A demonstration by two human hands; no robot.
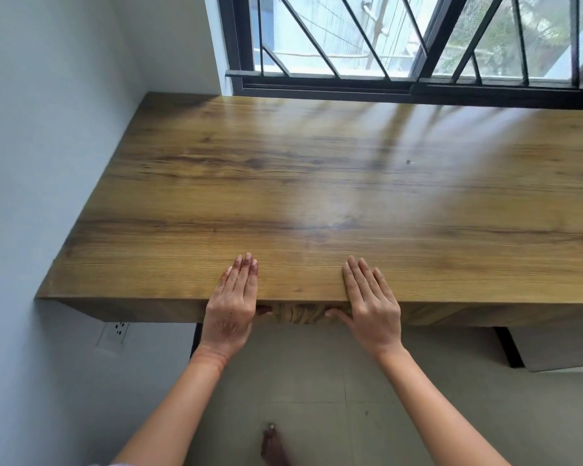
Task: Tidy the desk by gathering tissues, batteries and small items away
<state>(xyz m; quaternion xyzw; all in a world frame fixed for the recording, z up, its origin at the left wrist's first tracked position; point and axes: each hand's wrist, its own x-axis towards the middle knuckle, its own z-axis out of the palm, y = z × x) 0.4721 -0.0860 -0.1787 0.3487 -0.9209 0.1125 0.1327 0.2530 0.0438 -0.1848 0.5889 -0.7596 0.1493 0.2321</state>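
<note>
A long wooden desk (pixel 283 183) fills the middle of the head view. No tissues, batteries or small items show on its top, apart from one tiny dark speck (pixel 408 161) at the right. My left hand (pixel 233 307) lies flat on the front edge, fingers together on the top and thumb under the lip. My right hand (pixel 372 307) rests the same way about a hand's width to the right. Neither hand holds anything.
A pale wall (pixel 48 163) bounds the desk on the left, with a socket (pixel 117 331) below the desktop. A barred window (pixel 401 42) stands behind the desk. A black desk leg (pixel 507 344) and a pale box (pixel 559 348) are under the right side. My foot (pixel 273 445) is on the tiled floor.
</note>
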